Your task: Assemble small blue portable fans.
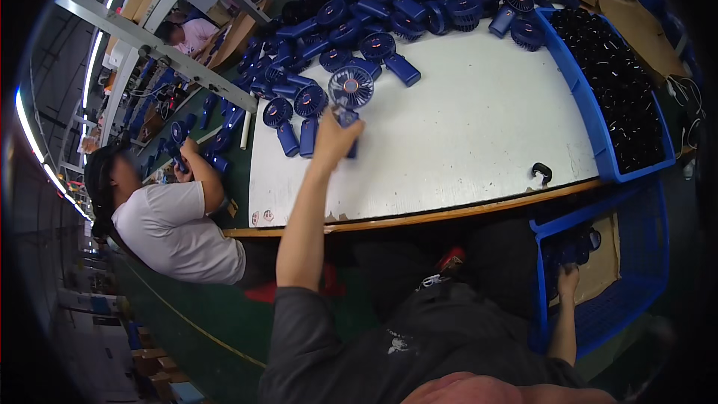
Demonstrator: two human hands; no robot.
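Note:
Over the left half of the white tabletop, my left hand point(336, 141) is closed round the handle of a dark blue handheld fan point(351, 90), its round grille pointing away from me. Two similar fans point(310, 102) lie just left of it on the table. Low at the right, my right hand point(568, 280) reaches into a blue crate point(649, 254). Its fingers look curled against dark blue fans point(574, 245) lying there on a sheet of cardboard. The shadow hides what those fingers hold.
A big heap of blue fans point(407, 7) covers the table's far side. At the right stands a blue bin point(576, 97) full of small black parts; one black curved piece point(541, 173) lies near the front edge. A co-worker point(176, 217) handles a fan on the left, beside a metal frame point(194, 67).

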